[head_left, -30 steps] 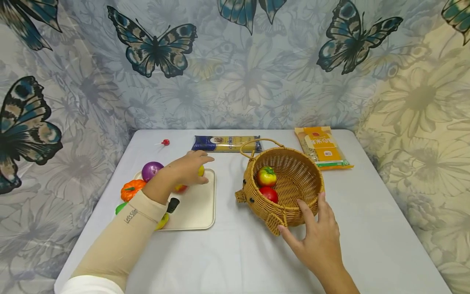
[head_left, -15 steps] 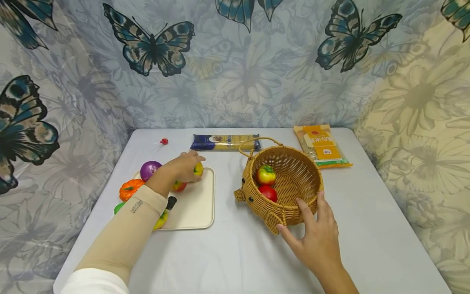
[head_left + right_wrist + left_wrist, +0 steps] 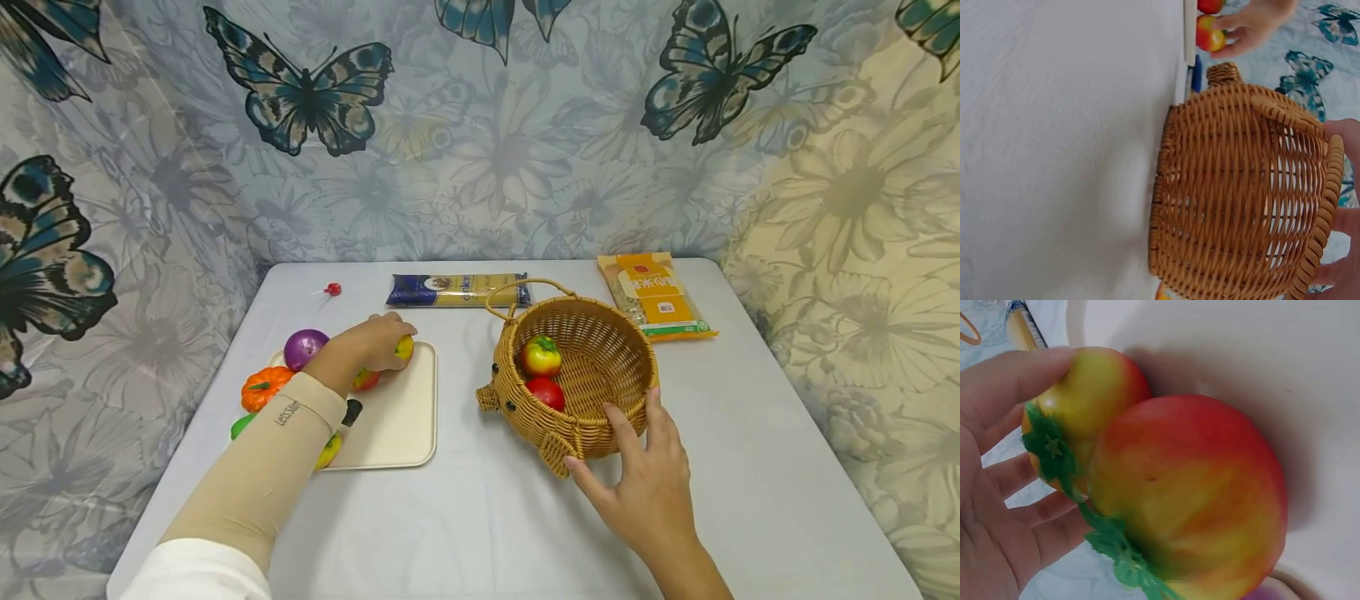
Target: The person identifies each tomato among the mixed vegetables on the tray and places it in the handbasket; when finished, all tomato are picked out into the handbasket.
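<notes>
My left hand [image 3: 375, 343] is over the far part of a cream tray [image 3: 405, 417]. Thumb and fingers close round a small red-and-yellow tomato [image 3: 1094, 394] with a green leafy top. A larger tomato [image 3: 1197, 487] of the same colours lies right against it. On the right, a wicker basket [image 3: 536, 425] with an animal's snout and eyes stands on the table, holding a red-yellow tomato [image 3: 541, 357] and a red, round fruit [image 3: 546, 393]. My right hand [image 3: 652, 483] holds its near rim, some fingers inside and the thumb outside by the woven flap.
Along the tray's left side are a purple onion [image 3: 305, 349], an orange pumpkin [image 3: 266, 387] and a green item [image 3: 242, 425], partly behind the forearm. At the back lie a pasta packet [image 3: 457, 290], a yellow grain bag [image 3: 657, 296] and a small red item [image 3: 333, 289].
My left hand has come down from hovering with spread fingers and curled round the small tomato. The right hand stays at the basket's rim.
</notes>
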Demonstrator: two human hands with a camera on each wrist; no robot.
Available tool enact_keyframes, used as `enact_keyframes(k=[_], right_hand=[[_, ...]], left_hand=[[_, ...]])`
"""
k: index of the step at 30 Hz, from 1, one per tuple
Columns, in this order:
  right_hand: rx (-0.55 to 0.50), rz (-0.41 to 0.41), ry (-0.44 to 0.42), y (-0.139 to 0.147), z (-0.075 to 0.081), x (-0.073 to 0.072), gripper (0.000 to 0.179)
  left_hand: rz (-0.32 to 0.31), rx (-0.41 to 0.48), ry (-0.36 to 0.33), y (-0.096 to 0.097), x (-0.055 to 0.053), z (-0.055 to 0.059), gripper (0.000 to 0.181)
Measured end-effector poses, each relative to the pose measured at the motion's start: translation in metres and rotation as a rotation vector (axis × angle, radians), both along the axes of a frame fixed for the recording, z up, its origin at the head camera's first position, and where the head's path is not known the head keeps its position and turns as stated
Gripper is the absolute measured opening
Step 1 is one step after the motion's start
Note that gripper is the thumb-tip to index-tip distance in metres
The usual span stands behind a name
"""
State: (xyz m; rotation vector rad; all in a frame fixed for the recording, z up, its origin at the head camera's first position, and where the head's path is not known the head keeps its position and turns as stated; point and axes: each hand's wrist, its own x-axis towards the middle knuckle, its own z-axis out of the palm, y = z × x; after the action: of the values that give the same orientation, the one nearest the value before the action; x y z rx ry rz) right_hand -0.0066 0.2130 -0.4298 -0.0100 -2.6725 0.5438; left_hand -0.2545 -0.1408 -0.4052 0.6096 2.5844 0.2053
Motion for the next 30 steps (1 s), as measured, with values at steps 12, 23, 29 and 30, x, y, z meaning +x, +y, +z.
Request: enact_keyframes(k=[12,23,29,30], right_hand=[[-0.002,0.000,0.003,-0.001,0.001,0.000,0.081],[-0.009,0.002,0.005,-0.001,0.000,0.000,0.080],[-0.012,-0.001,-0.005,-0.001,0.001,0.000,0.080],[-0.014,-0.002,-0.006,-0.001,0.001,0.000,0.080]], left_hand=[[0.003,0.000,0.006,0.000,0.002,0.001,0.063],[-0.028,0.050,0.080,0.014,0.012,0.028,0.061],[-0.089,0.102,0.142,0.024,0.017,0.042,0.059],[-0.104,0.109,0.153,0.026,0.018,0.044,0.060]])
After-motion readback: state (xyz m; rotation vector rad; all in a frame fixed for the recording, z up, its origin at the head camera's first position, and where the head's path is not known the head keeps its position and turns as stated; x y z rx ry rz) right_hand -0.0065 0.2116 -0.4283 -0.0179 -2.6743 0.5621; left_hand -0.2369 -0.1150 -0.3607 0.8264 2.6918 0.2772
